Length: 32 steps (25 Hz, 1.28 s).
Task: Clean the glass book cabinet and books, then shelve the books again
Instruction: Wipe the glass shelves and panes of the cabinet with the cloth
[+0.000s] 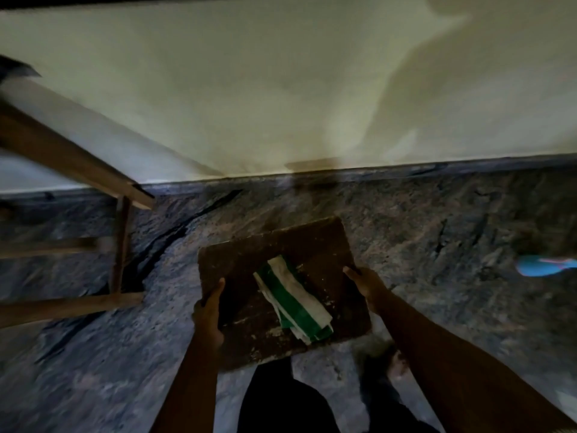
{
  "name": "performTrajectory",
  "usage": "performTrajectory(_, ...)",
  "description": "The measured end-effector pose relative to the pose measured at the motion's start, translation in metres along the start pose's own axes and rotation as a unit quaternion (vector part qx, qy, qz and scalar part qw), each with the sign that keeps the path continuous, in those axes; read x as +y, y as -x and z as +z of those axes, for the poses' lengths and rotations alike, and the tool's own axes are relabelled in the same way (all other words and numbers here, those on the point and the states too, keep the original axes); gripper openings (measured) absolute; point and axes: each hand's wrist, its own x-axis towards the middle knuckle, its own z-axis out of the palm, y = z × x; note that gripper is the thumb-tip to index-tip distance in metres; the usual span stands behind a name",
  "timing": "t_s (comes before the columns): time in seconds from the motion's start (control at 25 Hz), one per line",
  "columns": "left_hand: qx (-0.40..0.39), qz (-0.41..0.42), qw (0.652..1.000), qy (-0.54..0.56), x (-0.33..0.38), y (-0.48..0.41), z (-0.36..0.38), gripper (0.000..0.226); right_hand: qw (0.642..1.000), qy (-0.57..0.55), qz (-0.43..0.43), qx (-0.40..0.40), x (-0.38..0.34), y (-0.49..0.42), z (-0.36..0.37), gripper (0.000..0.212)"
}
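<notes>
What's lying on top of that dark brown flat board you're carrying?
A folded green-and-white cloth lies across the dark brown rectangular board, which the left hand and right hand grip by its side edges. The surface beneath the cloth is covered.

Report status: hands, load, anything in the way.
Gripping brown board by opposite edges, left hand and right hand. On it, folded green-and-white cloth. On floor: wooden frame left, blue object right.
</notes>
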Motion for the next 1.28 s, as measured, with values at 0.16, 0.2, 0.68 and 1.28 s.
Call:
performTrajectory(0.16,-0.031,0.032,0.999,0.001,-0.017,0.108,0.097,0.091,0.999,-0.02,-0.01,0.03,0.043,0.017,-0.11,0.039)
performTrajectory(0.2,-0.045,0.04,0.998,-0.002,-0.027,0.12,0.122,0.102,0.999,-0.022,-0.016,0.032,0.052,0.019,-0.141,0.04)
performTrajectory(0.68,-0.14,0.049,0.984,-0.095,-0.101,0.212,0.419,0.128,0.989,0.008,-0.041,0.142,0.095,-0.015,-0.464,0.04)
performTrajectory(1.28,-0.086,0.1,0.986,-0.097,-0.138,0.23,0.631,0.074,0.99,-0.042,-0.032,0.129,0.085,-0.164,-0.629,0.038)
